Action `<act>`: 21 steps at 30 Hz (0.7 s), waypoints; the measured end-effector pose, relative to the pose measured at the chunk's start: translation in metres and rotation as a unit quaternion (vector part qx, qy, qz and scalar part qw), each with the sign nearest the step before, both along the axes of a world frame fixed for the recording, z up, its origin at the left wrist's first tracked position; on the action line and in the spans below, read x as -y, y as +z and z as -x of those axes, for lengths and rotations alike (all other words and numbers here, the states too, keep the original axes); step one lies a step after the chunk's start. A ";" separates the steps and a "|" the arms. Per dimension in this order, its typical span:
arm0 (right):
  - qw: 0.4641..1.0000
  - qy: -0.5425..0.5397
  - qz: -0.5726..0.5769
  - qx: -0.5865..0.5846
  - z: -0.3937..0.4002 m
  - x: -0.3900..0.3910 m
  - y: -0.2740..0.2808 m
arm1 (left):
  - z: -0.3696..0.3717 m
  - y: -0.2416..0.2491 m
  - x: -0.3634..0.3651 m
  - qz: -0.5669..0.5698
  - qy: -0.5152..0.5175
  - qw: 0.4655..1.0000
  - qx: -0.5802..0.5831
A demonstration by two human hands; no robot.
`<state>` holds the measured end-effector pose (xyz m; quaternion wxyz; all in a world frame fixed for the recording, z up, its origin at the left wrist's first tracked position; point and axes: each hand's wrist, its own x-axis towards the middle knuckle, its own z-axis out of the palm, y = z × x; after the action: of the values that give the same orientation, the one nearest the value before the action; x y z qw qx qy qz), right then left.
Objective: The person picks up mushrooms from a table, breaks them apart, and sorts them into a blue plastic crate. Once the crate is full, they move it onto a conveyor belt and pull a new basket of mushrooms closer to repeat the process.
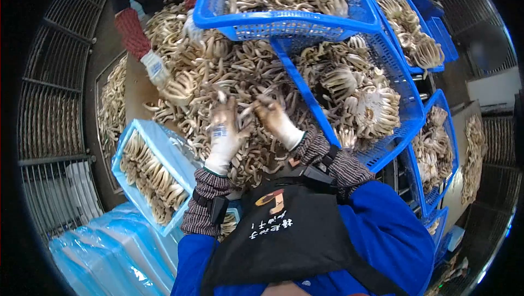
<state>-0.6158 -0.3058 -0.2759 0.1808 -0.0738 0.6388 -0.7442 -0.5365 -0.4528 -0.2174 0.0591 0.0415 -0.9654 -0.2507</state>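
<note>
Both my gloved hands reach into a big loose heap of pale mushrooms on the table in front of me. My left hand lies on the heap with its fingers curled among the stems. My right hand sits close beside it, fingers bent around a few stems. Whether either hand has lifted a mushroom off the pile is unclear. A light-blue box lined with a row of sorted mushrooms stands just left of my left arm.
Across the table another person's gloved hand with a red sleeve grips a mushroom cluster. Blue plastic crates full of mushroom clusters stand ahead and stack down the right side. Plastic-wrapped blue boxes lie at lower left. Metal racks surround the table.
</note>
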 end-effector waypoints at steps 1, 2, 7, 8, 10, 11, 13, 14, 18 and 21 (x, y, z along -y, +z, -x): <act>0.989 0.075 0.073 0.103 -0.004 -0.002 0.026 | 0.006 -0.022 -0.001 -0.133 -0.016 0.991 0.012; 0.970 0.211 0.088 0.081 0.004 -0.011 0.012 | 0.011 -0.043 -0.002 -0.263 -0.030 0.964 0.025; 0.955 0.287 0.006 0.078 0.035 -0.062 0.101 | 0.027 -0.021 -0.005 -0.287 0.059 0.956 0.029; 0.953 0.287 -0.065 0.074 0.053 -0.079 0.107 | 0.027 -0.018 -0.004 -0.275 0.104 0.955 0.038; 0.954 0.232 -0.177 0.064 0.098 -0.123 0.083 | 0.027 -0.050 0.010 -0.340 0.161 0.926 -0.017; 0.915 0.194 -0.352 -0.026 0.114 -0.136 0.091 | 0.026 -0.050 0.014 -0.251 0.172 0.950 -0.072; 0.758 0.137 -0.584 -0.256 0.156 -0.172 0.067 | 0.025 -0.066 0.006 -0.004 0.205 0.948 -0.243; 0.655 0.122 -0.637 -0.389 0.182 -0.193 0.036 | 0.023 -0.069 -0.004 -0.211 0.188 0.948 -0.145; 0.484 0.403 -0.732 -0.258 0.240 -0.237 -0.012 | 0.021 -0.062 -0.088 0.099 -0.267 0.952 0.111; 0.454 0.407 -0.735 -0.298 0.242 -0.237 -0.029 | -0.009 -0.119 -0.109 0.075 -0.340 0.937 0.016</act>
<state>-0.8574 -0.0692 -0.3045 0.2483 -0.3825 0.8606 0.2268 -0.5273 -0.3439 -0.3364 -0.0419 -0.2897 -0.9387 -0.1819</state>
